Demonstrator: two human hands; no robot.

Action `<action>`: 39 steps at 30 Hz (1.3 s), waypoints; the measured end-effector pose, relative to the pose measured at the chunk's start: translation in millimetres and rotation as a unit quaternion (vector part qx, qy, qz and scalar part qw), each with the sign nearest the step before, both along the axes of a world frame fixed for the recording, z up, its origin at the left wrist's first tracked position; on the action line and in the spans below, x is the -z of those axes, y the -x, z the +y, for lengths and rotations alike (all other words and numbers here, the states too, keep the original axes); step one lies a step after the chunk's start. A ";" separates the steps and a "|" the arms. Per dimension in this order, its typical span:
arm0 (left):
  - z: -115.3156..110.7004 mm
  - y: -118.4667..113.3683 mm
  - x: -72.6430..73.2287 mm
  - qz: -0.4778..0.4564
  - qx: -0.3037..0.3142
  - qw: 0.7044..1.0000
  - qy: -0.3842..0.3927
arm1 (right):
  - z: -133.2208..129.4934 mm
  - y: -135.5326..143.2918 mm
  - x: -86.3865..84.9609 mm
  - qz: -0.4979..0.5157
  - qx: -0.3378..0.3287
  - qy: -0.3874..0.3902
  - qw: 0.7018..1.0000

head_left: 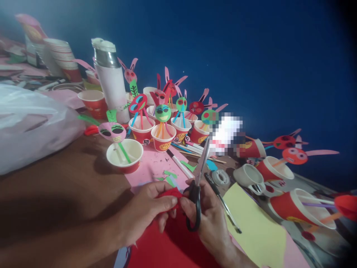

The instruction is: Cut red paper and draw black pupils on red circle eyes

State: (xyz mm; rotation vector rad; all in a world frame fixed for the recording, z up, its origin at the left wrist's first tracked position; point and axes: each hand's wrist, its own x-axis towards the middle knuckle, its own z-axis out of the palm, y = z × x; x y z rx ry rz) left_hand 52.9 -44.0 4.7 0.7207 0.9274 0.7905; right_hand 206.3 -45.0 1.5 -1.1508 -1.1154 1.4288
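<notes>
- Left hand: thumb and fingers pinching a red paper piece, held above a red sheet.
- Right hand: closed around the black handles of the scissors, blades upward; its thumb meets the red paper piece.
- Directly beyond the hands: green scraps and a capped marker crowd a pink sheet.
- Right side: black pen beside a yellow sheet; tape roll near a white mug.
- Far side: paper cups with face figures obstruct the tabletop, beside a flask.
- Left side: plastic bag covers the tabletop.
</notes>
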 end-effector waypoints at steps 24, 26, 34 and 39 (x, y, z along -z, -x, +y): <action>-2.5 -8.0 6.0 -0.073 -0.073 0.995 0.013 | -4.6 3.8 7.5 0.003 -0.027 0.003 1.000; -0.9 -6.2 5.7 -0.047 -0.087 0.995 0.018 | -4.5 1.9 10.2 0.001 -0.051 0.001 0.999; 9.3 9.1 -6.7 -0.020 -0.116 0.993 -0.021 | -0.3 -18.2 -6.0 -0.112 -0.207 -0.080 0.969; 8.7 12.3 -11.0 -0.015 -0.114 0.993 -0.038 | -5.6 -17.9 -5.7 -0.131 -0.275 -0.059 0.951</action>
